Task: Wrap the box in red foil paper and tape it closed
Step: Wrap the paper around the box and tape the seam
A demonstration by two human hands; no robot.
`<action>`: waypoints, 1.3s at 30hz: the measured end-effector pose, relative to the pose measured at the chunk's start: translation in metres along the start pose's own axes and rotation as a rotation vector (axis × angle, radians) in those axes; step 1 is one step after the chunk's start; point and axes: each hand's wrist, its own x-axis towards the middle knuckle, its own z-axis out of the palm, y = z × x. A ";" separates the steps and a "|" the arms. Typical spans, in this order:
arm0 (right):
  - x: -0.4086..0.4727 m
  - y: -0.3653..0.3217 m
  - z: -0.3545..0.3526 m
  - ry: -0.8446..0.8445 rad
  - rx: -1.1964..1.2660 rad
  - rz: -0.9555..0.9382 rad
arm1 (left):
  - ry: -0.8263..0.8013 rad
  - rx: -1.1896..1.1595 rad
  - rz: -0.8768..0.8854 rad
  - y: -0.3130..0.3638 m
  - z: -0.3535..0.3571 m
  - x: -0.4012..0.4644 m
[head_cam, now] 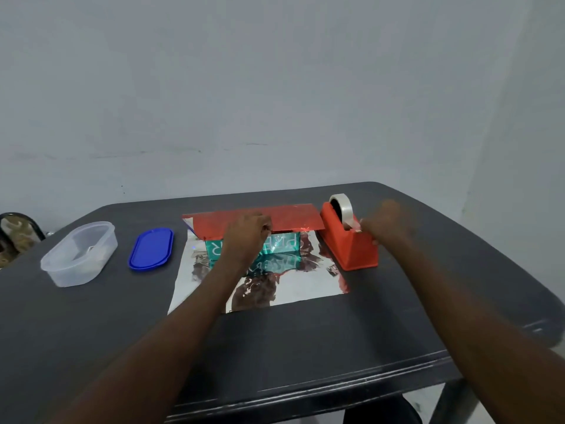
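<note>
Centrally on the dark table (305, 347), the teal box (281, 243) is seen standing on the foil paper (293, 286), whose red flap is pinched over its top by the left hand (249, 229). The blurred right hand (386, 223) is held beside the orange tape dispenser (348, 240); its fingers cannot be made out.

box: teal printed cardboard box (279, 244), resting on the foil sheet, white lettering facing the camera | foil: red foil paper sheet (305, 280), silver mirrored underside up, lying flat on bench, far edge folded over box top showing red | tape: clear tape roll (344, 206) upright in orange plastic dispenser (348, 243), just right of foil
</note>
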 end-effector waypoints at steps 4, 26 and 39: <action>0.006 -0.008 -0.007 -0.202 0.311 0.208 | -0.004 -0.005 -0.002 0.000 0.000 -0.001; -0.030 0.023 0.019 0.058 0.710 0.218 | 0.043 -0.029 -0.008 -0.006 0.009 -0.004; -0.039 0.047 0.045 0.036 0.805 0.304 | 0.048 -0.022 -0.004 -0.003 0.007 -0.005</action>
